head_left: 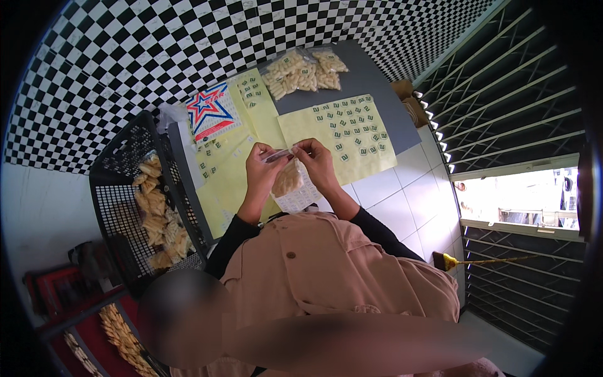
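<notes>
Pinching a bag (288, 180), hands (260, 171) (317, 164) near green-printed labels (337, 134).

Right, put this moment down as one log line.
left hand: pinching bag at top; right hand: same; bag: food inside; table: yellow sticker sheets, filled bags; basket at left: snacks
</notes>
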`<action>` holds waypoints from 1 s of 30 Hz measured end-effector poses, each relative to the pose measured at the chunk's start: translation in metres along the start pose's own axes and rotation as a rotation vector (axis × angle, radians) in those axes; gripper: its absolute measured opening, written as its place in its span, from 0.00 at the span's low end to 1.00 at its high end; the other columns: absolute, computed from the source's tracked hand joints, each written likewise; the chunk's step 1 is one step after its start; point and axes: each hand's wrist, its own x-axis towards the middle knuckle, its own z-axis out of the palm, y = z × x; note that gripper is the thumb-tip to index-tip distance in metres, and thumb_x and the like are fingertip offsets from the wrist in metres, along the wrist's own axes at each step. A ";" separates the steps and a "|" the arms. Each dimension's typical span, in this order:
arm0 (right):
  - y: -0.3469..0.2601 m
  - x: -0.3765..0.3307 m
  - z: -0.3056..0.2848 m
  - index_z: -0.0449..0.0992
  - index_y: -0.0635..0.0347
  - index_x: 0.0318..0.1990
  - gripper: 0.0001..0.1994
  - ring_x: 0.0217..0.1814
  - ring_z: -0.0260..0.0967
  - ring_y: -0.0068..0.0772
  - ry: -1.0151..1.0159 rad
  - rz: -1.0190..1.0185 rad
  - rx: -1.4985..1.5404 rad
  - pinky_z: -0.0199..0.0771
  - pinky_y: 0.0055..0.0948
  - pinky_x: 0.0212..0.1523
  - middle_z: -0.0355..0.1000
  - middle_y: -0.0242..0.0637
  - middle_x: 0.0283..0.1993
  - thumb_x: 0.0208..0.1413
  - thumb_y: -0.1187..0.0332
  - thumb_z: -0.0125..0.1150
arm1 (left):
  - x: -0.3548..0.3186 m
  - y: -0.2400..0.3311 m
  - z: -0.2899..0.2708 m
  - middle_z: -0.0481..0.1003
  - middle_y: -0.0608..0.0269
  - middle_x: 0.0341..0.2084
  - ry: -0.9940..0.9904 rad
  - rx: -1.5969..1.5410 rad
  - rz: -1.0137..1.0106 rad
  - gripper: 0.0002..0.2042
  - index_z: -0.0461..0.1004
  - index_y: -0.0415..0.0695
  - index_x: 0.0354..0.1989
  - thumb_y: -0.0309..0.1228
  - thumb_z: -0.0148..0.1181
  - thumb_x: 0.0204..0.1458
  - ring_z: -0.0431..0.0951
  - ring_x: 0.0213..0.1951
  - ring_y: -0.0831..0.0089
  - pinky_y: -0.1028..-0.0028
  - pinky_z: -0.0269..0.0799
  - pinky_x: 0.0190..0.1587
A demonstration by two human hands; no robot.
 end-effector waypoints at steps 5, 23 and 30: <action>-0.002 0.005 -0.018 0.76 0.66 0.38 0.09 0.33 0.71 0.22 -0.059 0.027 0.000 0.71 0.24 0.37 0.75 0.36 0.31 0.55 0.68 0.62 | 0.009 -0.004 0.009 0.76 0.57 0.30 0.015 0.002 -0.029 0.13 0.64 0.39 0.31 0.16 0.65 0.45 0.77 0.34 0.76 0.79 0.74 0.37; 0.013 0.017 -0.063 0.76 0.69 0.40 0.11 0.33 0.73 0.27 -0.298 0.077 -0.007 0.73 0.28 0.38 0.76 0.38 0.32 0.61 0.68 0.54 | 0.012 -0.023 0.026 0.75 0.58 0.31 0.018 0.066 -0.148 0.13 0.67 0.39 0.35 0.17 0.64 0.44 0.77 0.33 0.75 0.77 0.74 0.38; 0.058 0.050 -0.142 0.76 0.64 0.44 0.09 0.37 0.76 0.38 0.080 -0.152 -0.375 0.73 0.32 0.41 0.77 0.46 0.38 0.58 0.71 0.55 | 0.028 -0.055 -0.014 0.73 0.49 0.45 0.120 0.677 0.087 0.27 0.61 0.38 0.52 0.26 0.68 0.45 0.74 0.48 0.57 0.64 0.71 0.49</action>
